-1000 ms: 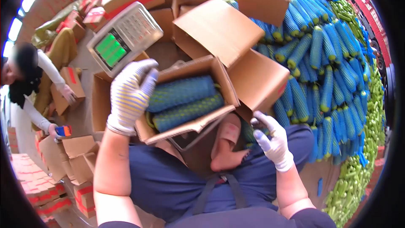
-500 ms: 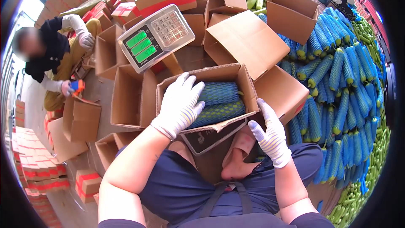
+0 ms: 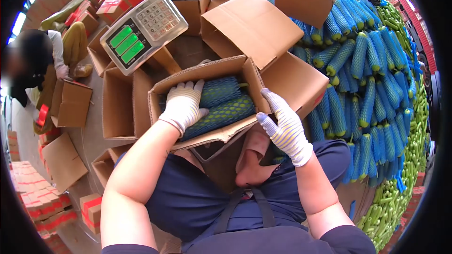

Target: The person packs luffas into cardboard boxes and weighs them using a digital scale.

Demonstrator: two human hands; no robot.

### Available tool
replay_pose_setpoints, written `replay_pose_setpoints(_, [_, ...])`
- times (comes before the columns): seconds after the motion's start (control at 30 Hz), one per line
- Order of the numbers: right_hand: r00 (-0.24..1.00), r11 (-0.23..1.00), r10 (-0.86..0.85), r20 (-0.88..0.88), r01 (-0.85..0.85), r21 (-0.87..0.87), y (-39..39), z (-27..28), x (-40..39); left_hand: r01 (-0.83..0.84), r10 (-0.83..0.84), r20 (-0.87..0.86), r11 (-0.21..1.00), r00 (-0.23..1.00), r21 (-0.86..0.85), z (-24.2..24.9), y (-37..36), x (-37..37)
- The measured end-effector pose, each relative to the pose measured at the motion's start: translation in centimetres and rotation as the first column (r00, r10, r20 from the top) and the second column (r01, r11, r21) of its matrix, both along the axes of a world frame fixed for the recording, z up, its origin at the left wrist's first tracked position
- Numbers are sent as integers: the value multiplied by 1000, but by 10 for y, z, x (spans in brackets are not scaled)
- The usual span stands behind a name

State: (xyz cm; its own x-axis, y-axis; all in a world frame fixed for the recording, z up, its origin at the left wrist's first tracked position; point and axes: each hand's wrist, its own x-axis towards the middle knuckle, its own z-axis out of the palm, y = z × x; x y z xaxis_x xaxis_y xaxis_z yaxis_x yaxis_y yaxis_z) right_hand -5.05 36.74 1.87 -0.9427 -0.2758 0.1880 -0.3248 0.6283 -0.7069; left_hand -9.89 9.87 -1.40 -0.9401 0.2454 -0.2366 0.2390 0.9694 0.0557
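An open cardboard box (image 3: 162, 84) sits in front of me, over a scale platform (image 3: 212, 150) that shows below its near edge. Inside lie long green vegetables (image 3: 230, 113) in blue mesh sleeves. My left hand (image 3: 183, 106), in a white striped glove, reaches into the box's left side, its fingers spread flat over the vegetables. My right hand (image 3: 287, 129), gloved alike, is at the box's right end with thumb and fingers apart, fingertips right at the corner. Beyond the box stands the scale's display head (image 3: 143, 30), with green lit digits and a keypad.
Open boxes stand to the left (image 3: 125, 103) and right (image 3: 296, 84). A large pile of sleeved vegetables (image 3: 367, 94) fills the right side, with bare green ones (image 3: 395, 207) at its edge. Another person (image 3: 33, 61) sits at the left near a small box (image 3: 70, 103).
My left hand has gone lower into the box, onto the vegetables. My right hand is closer to the box corner. The whole view has shifted, and the other person leans lower, orange-blue tool out of sight.
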Motion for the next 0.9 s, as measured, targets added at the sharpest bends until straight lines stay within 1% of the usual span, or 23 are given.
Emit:
replay_pose_setpoints(0.07, [1000, 1000, 2, -1, -2, 2, 3, -2, 6, -42, 44, 57, 999, 997, -33, 0, 4, -9])
replay_pose_setpoints(0.13, [998, 999, 45, -37, -44, 29, 7, -4, 11, -54, 56, 59, 998, 997, -30, -1, 8, -8])
replay_pose_setpoints(0.2, [998, 998, 45, -42, -43, 41, 10, -6, 15, -83, 91, 98, 993, 991, -83, 2, 15, -5])
replay_pose_setpoints(0.27, [999, 997, 44, 22, -45, 58, 13, -9, 19, -69, 78, 105, 994, 991, -80, 8, 17, -2])
replay_pose_setpoints(0.33, [999, 998, 38, 22, -39, 43, 12, -12, 21, -35, 38, 96, 999, 995, -34, 12, 12, -1])
replay_pose_setpoints(0.37, [999, 995, 41, 16, -42, 90, 11, -13, 21, -48, 48, 100, 999, 994, -1, 10, 9, -3])
replay_pose_setpoints(0.4, [999, 990, 44, 8, -44, 138, 11, -14, 21, -45, 45, 102, 999, 994, -3, 9, 8, -1])
replay_pose_setpoints(0.47, [999, 990, 40, -5, -39, 135, 9, -17, 21, -63, 62, 29, 998, 998, 26, 9, 8, 1])
replay_pose_setpoints(0.5, [999, 992, 39, 2, -39, 122, 9, -17, 21, -104, 101, 61, 993, 993, 51, 8, 9, -1])
replay_pose_setpoints(0.53, [999, 993, 39, 7, -39, 109, 8, -17, 20, -104, 101, 61, 993, 993, 51, 9, 10, -2])
replay_pose_setpoints(0.6, [999, 993, 49, 18, -51, 103, 9, -17, 18, -146, 145, 137, 989, 980, -6, 15, 15, -5])
replay_pose_setpoints(0.63, [998, 993, 57, 28, -59, 98, 11, -16, 18, -144, 144, 135, 990, 980, -4, 13, 15, -4])
replay_pose_setpoints(0.7, [998, 992, 56, 21, -58, 110, 12, -17, 17, -128, 128, 53, 992, 990, -9, 6, 15, -3])
replay_pose_setpoints(0.73, [998, 991, 60, 17, -61, 117, 12, -18, 17, -123, 124, 53, 992, 991, -7, 3, 15, -2])
replay_pose_setpoints(0.8, [998, 993, 50, 31, -53, 104, 12, -19, 17, -133, 136, -30, 988, 990, 79, -3, 13, 1])
replay_pose_setpoints(0.83, [999, 995, 48, 19, -49, 90, 11, -18, 16, -131, 134, -30, 988, 991, 80, -6, 9, 1])
replay_pose_setpoints(0.9, [999, 996, 44, 2, -44, 80, 11, -17, 13, -193, 180, 72, 934, 981, 300, -8, 1, -1])
